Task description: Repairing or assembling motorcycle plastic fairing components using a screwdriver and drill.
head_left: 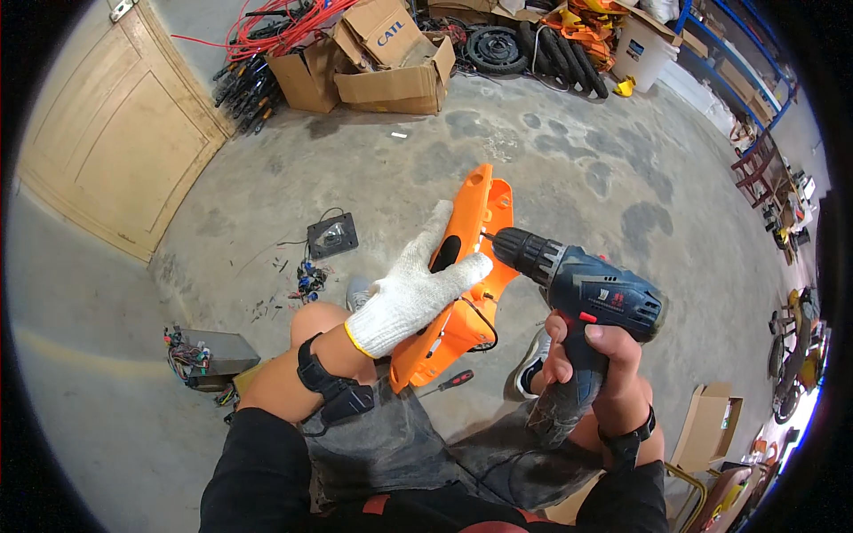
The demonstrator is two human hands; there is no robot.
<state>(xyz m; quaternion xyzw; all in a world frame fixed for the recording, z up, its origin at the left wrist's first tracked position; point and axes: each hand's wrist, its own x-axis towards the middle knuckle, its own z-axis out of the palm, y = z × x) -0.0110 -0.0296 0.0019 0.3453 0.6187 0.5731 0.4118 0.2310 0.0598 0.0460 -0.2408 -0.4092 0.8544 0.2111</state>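
Observation:
My left hand [416, 289], in a white knit glove, grips a long orange plastic housing [468, 266] and holds it tilted upright over my lap. My bare right hand [586, 369] is wrapped around the handle of a blue and black cordless drill [582, 289]. The drill's bit touches the upper side of the orange housing, just above my gloved thumb. A small screwdriver [449, 384] with a red and black handle lies on the floor below the housing.
A black electronic box [332, 235] with wires and small loose parts lies on the concrete floor ahead. A grey metal box [209, 355] with wiring sits at my left. Cardboard boxes [391, 67], red cables and tyres are piled at the back. A wooden door [107, 142] is left.

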